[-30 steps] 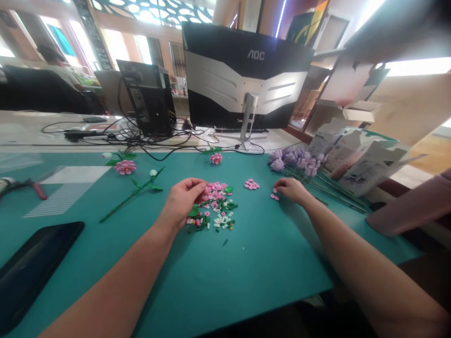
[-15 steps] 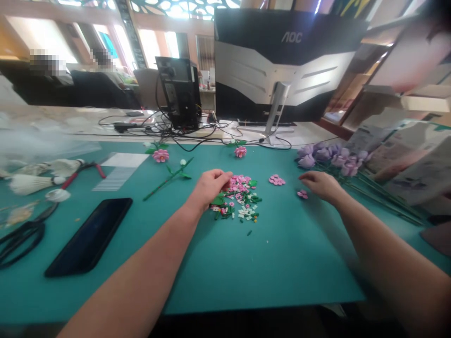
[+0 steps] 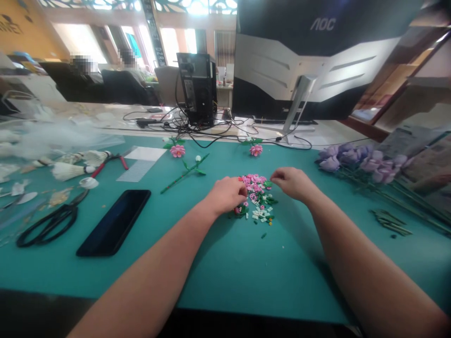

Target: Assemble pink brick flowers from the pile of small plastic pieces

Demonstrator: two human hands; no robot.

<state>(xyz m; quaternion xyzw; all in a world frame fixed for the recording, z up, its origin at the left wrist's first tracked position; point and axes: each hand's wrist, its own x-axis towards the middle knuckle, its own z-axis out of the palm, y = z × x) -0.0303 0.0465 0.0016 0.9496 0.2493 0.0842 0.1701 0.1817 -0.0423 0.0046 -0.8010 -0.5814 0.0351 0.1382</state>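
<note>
A loose pile of small pink, green and white plastic building-brick pieces [image 3: 260, 198] lies mid-mat. My left hand [image 3: 228, 195] is at the pile's left side, fingers curled down over its edge and hiding some pieces there. Just right of the pile, my right hand [image 3: 291, 182] has its thumb and forefinger pinched by a green leaf piece [image 3: 268, 184]; whatever is between the fingertips is too small to make out. Behind the hands are two pink brick flowers, one at left [image 3: 177, 150] and one nearer the middle [image 3: 256, 150]. A green brick stem [image 3: 185, 173] with a white bud rests left of my left hand.
On the left lie a black phone [image 3: 114, 223], black scissors [image 3: 52, 223], red-handled pliers [image 3: 102, 166] and shuttlecocks [image 3: 72, 171]. Purple flowers [image 3: 362, 162] and green stem pieces [image 3: 391, 222] lie at right. A monitor [image 3: 310, 61] and a computer tower [image 3: 196, 89] stand behind; people sit beyond.
My right hand has moved left to the pile's edge. My left fingertips have come down toward the near left side. The pink pieces right of the pile no longer show. The view has shifted.
</note>
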